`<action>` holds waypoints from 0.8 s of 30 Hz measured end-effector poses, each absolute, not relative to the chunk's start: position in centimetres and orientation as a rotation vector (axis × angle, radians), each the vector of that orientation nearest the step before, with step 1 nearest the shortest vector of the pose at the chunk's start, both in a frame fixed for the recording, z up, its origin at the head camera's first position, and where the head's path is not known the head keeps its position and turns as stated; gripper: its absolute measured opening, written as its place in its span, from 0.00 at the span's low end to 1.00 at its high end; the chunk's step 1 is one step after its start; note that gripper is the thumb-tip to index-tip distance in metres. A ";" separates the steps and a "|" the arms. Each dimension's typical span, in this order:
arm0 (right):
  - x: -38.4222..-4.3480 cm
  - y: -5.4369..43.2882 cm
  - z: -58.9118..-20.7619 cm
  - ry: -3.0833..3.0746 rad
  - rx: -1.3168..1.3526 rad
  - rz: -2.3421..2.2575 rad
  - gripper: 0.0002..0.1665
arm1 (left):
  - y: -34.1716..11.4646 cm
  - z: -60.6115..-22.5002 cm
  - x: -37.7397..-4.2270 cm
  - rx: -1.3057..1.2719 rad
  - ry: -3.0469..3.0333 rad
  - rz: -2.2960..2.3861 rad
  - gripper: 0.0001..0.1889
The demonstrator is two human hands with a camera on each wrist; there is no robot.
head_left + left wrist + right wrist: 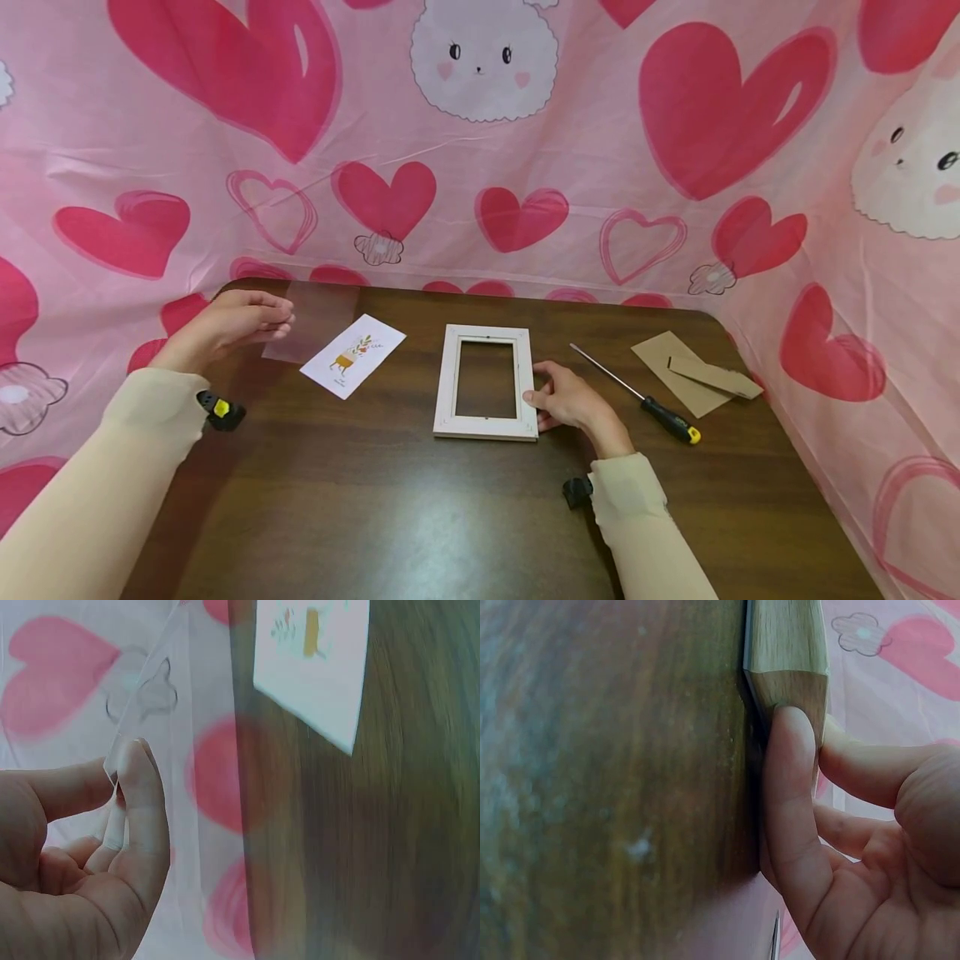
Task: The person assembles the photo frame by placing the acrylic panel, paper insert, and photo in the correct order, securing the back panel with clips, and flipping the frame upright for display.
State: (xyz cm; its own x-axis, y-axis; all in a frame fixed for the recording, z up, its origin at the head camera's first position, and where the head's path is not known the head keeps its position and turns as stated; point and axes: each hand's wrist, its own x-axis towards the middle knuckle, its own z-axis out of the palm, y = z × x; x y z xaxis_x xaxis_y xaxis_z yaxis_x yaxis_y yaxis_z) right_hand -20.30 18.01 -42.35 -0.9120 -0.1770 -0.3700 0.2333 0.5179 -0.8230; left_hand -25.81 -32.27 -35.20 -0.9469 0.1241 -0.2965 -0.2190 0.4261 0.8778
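My left hand (243, 321) pinches a clear, thin sheet (318, 312) between thumb and fingers, raised at the back left of the table. In the left wrist view the edge of that sheet (136, 701) runs up from the fingertips. A white picture frame (486, 427), with its middle open to the table, lies in front of me. My right hand (566, 398) grips its right side, thumb on top. The right wrist view has the frame's wood-grained side (787, 645) between thumb and fingers. Beside the clear sheet lies a white card (352, 356) with a printed plant drawing.
Right of the frame lies a screwdriver (637, 396) with a black and yellow handle. Further right is a brown backing board (682, 375) with a stand leg (716, 377) across it. A pink heart-patterned cloth (450, 183) hangs behind and beside the brown table (337, 500).
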 end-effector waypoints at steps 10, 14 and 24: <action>-20.3 17.9 -42.4 2.363 0.051 -1.359 0.35 | -26.4 -35.3 -25.5 0.028 2.332 1.527 0.26; -20.3 17.9 -42.3 2.365 0.058 -1.353 0.35 | -24.3 -35.4 -25.4 0.050 2.300 1.558 0.25; -20.3 17.6 -42.2 2.360 0.058 -1.368 0.35 | -21.1 -35.7 -25.0 0.115 2.241 1.622 0.25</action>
State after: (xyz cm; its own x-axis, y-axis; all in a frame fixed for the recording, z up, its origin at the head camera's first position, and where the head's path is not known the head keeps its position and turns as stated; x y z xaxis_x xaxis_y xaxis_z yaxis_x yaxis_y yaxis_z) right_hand -20.32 17.64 -42.23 -0.9149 -0.1660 -0.3680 0.2369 0.5172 -0.8224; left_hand -25.03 -21.06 -35.68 -0.9279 0.2783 -0.2480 -0.1487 0.3337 0.9309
